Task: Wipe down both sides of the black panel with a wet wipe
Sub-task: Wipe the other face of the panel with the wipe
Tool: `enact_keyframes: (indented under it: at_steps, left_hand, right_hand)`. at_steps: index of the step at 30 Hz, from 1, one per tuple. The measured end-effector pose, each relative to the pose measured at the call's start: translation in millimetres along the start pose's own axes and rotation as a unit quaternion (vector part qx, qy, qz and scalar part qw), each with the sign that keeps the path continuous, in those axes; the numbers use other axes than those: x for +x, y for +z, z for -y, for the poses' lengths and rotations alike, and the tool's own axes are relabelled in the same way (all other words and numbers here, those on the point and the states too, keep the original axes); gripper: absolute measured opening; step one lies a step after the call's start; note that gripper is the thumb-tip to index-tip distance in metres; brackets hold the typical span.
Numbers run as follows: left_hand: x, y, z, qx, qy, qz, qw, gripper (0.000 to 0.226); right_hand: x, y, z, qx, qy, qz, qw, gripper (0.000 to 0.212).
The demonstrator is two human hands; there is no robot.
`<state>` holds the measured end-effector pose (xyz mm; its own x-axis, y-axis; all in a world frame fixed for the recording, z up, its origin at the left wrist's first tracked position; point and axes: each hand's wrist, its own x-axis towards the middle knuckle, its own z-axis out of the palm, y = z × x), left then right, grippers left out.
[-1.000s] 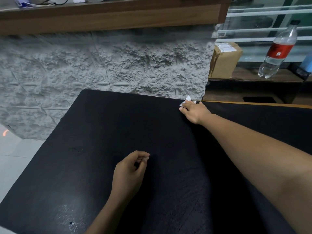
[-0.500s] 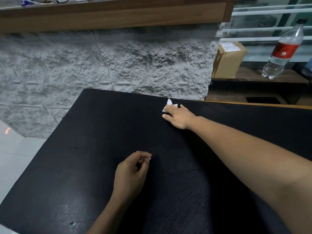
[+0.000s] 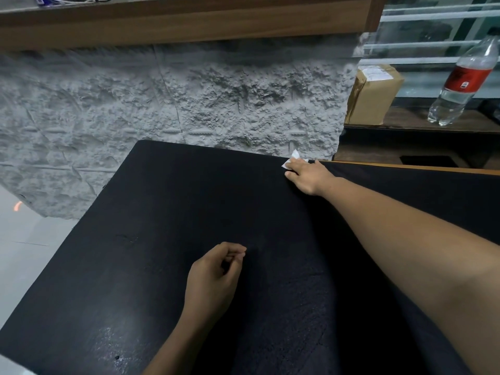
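A large black panel (image 3: 162, 239) lies flat and fills most of the view. My right hand (image 3: 308, 177) reaches to its far edge and presses a small white wet wipe (image 3: 293, 156) flat against the surface; the wipe's corner sticks out past my fingertips. My left hand (image 3: 213, 277) rests on the middle of the panel, fingers loosely curled, holding nothing. A faint sheen shows on the panel near its front left.
A rough grey stone wall (image 3: 189, 104) stands just behind the panel under a wooden ledge (image 3: 189, 23). At the right, a cardboard box (image 3: 373, 96) and a clear bottle with a red label (image 3: 462, 85) sit on a dark shelf. Tiled floor (image 3: 27, 239) lies to the left.
My right hand slid the wipe leftward and toward me, then back out to the panel's far edge. My left hand has stayed in place.
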<state>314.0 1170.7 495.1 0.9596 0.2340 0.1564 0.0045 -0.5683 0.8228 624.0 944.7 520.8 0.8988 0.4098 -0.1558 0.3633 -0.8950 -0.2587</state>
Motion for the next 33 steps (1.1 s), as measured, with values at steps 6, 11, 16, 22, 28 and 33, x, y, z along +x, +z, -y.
enact_keyframes:
  at_steps: [6,11,16,22,28,33]
  left_hand:
    - [0,1,1,-0.008,-0.003,0.0,1.0,0.016]
    - [0,1,1,-0.002,0.003,-0.004,1.0,0.019]
    - [0,1,2,0.003,0.005,-0.008,1.0,0.017]
    - [0,1,1,0.0,0.002,-0.008,1.0,0.017]
    - [-1,0,-2,0.0,0.003,-0.012,1.0,0.016]
    - [-2,-2,-4,0.009,0.007,-0.009,1.0,0.018]
  right_hand:
    - [-1,-1,11,-0.012,0.029,-0.013,0.999,0.054]
    - [-5,-5,11,-0.018,0.03,-0.035,0.999,0.04]
    - [-9,-10,2,0.004,0.011,-0.124,0.992,0.037]
    - [-12,-11,-3,-0.024,0.024,-0.094,0.995,0.04]
    - [-28,-11,16,-0.012,-0.005,-0.09,0.996,0.035]
    - [-59,14,44,0.024,-0.068,-0.102,0.992,0.033]
